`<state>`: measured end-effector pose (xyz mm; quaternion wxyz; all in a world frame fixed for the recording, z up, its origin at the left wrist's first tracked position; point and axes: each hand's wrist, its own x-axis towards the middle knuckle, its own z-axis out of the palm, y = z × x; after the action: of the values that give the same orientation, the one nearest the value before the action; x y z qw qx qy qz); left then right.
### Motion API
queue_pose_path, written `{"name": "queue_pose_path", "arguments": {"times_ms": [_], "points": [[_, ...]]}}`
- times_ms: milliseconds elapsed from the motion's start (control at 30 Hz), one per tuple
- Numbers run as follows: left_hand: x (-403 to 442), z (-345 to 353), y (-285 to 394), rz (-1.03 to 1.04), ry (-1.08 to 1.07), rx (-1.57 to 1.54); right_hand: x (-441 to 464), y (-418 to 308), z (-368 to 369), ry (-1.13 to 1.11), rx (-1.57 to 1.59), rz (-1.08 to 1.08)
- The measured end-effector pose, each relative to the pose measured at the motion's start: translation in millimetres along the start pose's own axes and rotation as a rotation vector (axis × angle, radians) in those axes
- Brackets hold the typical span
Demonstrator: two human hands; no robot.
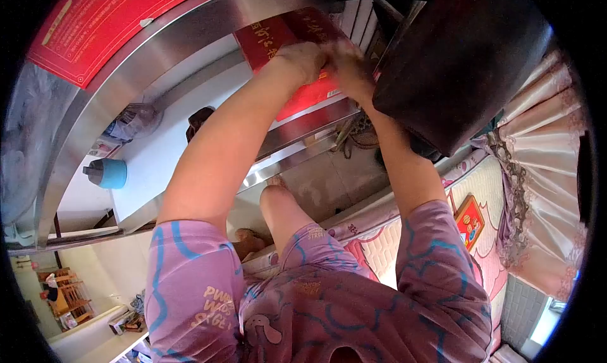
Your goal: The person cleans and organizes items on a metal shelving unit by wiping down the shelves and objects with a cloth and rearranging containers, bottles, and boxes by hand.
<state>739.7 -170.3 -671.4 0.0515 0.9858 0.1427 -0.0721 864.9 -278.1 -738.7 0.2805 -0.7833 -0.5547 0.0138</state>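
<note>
A red box (259, 43) with gold characters lies on the shelf below a metal rail, at the top middle. My left hand (306, 61) is over the box, its fingers bent down and partly hidden against it. Beside it, to the right, my right hand (346, 66) is blurred by motion and also at the box. The two hands nearly meet. What the fingers hold, if anything, cannot be made out.
Upper left, another red box (82, 31) rests on the metal rail (158, 31). A blue cup (107, 173) and a dark item (199, 119) are on the white shelf (142, 173). A large dark bag (468, 66) hangs close to my right arm. A bed (386, 243) and curtain (550, 173) are right.
</note>
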Motion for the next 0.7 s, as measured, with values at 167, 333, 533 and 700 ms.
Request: {"name": "queue_pose_path", "arguments": {"times_ms": [167, 333, 533, 700], "points": [[-3.6, 10.0, -6.3, 0.038, 0.093, -0.037, 3.3, 36.3, 31.9, 0.250, -0.530, -0.503], [1.5, 16.1, -30.3, 0.246, 0.064, -0.357, -4.2, 42.6, 28.9, 0.088, -0.349, -0.433], [0.9, 7.4, -16.2, 0.099, -0.012, -0.187, -1.3, 44.4, 27.3, 0.503, -2.086, -0.412], [-9.1, 0.9, 6.6, 0.165, 0.057, 0.235, -2.0, 40.0, 28.6, 0.338, -1.576, -0.401]]}}
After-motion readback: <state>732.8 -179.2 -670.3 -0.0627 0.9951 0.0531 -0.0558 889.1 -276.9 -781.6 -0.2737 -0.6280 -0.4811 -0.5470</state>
